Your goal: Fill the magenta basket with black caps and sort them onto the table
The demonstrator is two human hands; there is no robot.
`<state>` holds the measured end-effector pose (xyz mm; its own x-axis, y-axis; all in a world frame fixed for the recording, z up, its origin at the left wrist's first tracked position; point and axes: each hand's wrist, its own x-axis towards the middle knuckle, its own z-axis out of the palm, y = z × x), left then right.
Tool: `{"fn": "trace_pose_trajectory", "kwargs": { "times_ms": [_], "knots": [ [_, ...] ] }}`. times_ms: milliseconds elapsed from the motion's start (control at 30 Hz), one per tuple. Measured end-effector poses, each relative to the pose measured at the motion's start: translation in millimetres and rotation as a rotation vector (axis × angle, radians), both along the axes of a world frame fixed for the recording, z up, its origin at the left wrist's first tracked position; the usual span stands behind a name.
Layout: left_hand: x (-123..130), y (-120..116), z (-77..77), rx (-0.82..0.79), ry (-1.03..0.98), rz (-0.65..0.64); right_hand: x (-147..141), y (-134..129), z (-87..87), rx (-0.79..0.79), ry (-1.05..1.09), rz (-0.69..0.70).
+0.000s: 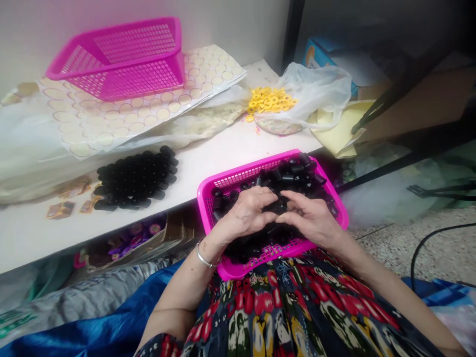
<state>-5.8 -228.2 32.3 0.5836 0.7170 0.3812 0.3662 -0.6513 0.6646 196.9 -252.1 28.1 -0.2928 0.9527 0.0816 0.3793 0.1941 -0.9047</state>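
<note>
Both hands meet over the near pink basket point(208, 191), which sits on the person's lap w/ its far edge against the white table point(208, 158). Left hand point(247, 214) and right hand point(312, 218) are curled in, fingertips pinching one black cylindrical cap point(275, 205) btwn them, just above the pile of black caps point(293, 173) filling the basket. Silver bangle point(203, 258) on left wrist.

On the table, far left: a 2nd pink basket point(122, 54), tilted, resting on a sheet of round pale discs point(148, 109). Near that, left of centre, a tight block of black caps stood on end point(136, 179), well apart from the lap basket. A few small brown wrappers point(61, 209) at near left of table. Far right: clear plastic bag point(316, 89) w/ a heap of yellow rings point(270, 99) on it. Floral dress point(290, 307) nearest, blue cloth point(92, 332) at near left.
</note>
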Motion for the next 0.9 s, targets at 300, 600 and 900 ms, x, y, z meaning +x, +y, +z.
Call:
{"fn": "trace_pose_trajectory", "kwargs": {
  "times_ms": [300, 600, 900],
  "knots": [
    [-25.4, -12.7, -2.4, 0.096, -0.022, 0.237, -20.5, 13.0, 8.8, -0.178, -0.015, 0.132],
    [-153.6, -18.3, -74.7, -0.003, -0.294, 1.685, 1.9, 18.4, -1.4, -0.152, 0.060, 0.072],
    [-192.6, 7.7, -82.9, -0.035, -0.061, 1.816, -11.8, 39.8, 6.3, 0.183, -0.348, 0.175]
  ]
}}
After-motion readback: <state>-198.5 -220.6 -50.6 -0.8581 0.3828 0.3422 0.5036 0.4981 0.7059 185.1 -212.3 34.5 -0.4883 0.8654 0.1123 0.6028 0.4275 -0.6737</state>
